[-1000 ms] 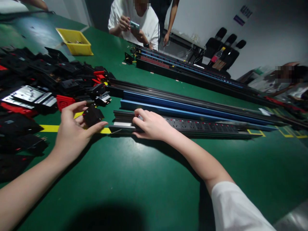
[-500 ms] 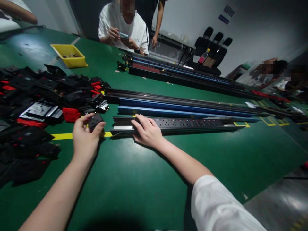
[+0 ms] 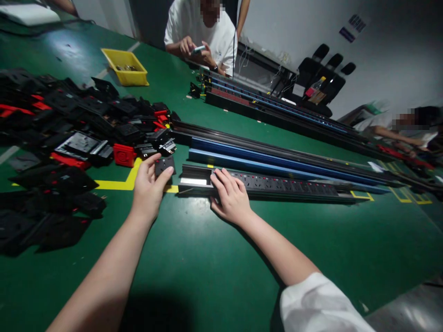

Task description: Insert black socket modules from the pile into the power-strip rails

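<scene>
Green worktable (image 3: 194, 276) in a dim room, with black chairs (image 3: 316, 76) along the back and a person in a white shirt (image 3: 206, 34) across the table holding a small flat device (image 3: 198, 50). So, the left hand (image 3: 147, 191) has a black socket module (image 3: 165, 167) pinched between thumb and fingers, just off the left end of a long black channel (image 3: 294, 197). That channel has a row of black sockets (image 3: 284, 184) with little red dots sitting in it, and its left end shows a bare shiny stretch. Right hand (image 3: 231, 196) is laid over the left end of the row, fingers bent on top, thumb on the near side; can't tell if it's actually gripping. Blue rails (image 3: 242, 156) lie just behind. Off left there's a messy pile of black parts (image 3: 65, 101), a red piece (image 3: 123, 155) at its edge and a yellow bin (image 3: 133, 78) behind it.
</scene>
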Demonstrator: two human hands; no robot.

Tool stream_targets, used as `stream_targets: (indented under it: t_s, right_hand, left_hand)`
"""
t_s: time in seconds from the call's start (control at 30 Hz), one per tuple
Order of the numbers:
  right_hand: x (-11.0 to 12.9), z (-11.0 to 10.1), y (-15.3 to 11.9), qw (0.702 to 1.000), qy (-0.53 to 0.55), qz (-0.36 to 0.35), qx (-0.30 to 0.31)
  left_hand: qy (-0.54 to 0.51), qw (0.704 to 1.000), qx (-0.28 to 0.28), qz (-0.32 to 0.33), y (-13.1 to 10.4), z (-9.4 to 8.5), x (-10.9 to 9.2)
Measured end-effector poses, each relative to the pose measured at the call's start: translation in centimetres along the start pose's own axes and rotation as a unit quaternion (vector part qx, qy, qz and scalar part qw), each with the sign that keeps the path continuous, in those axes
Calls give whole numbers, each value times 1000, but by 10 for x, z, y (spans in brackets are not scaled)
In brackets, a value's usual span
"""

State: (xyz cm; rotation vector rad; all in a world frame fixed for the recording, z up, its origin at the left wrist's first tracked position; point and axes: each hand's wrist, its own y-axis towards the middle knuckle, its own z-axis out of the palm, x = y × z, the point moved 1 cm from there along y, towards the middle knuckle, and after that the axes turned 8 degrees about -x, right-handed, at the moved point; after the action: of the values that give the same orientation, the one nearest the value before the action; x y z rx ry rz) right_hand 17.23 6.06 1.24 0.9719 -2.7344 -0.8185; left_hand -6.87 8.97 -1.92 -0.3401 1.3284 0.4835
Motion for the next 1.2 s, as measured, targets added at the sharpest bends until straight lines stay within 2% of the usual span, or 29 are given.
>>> stream_targets:
  t_s: [0.2,0.33,0.5,0.67,0.9,1.1,1.2]
  right_hand:
    - [0,0,0,1000,-1,-1,0]
    - [0,0,1,1000,-6,-2,-1]
    - [2,0,1,1000,-12,3,-7]
    - [4,1,1,1000,-8,11,-10]
    - [2,1,0,1000,-3,8,0]
    - [1,1,-1,1000,2,10,7]
    - [3,2,-1,1000,1,14,8]
  left_hand:
    - [30,999,-39,8,-3,4,-2]
    - [67,998,-21,5,-6,8,-8]
    - [139,989,-37,38,-8,13,-14]
    - [167,984,-38,51,-10,14,-19]
    - [178,980,-7,91,-12,11,-19]
    - [159,984,2,78,-11,11,-12]
    - [190,978,9,87,-12,12,-11]
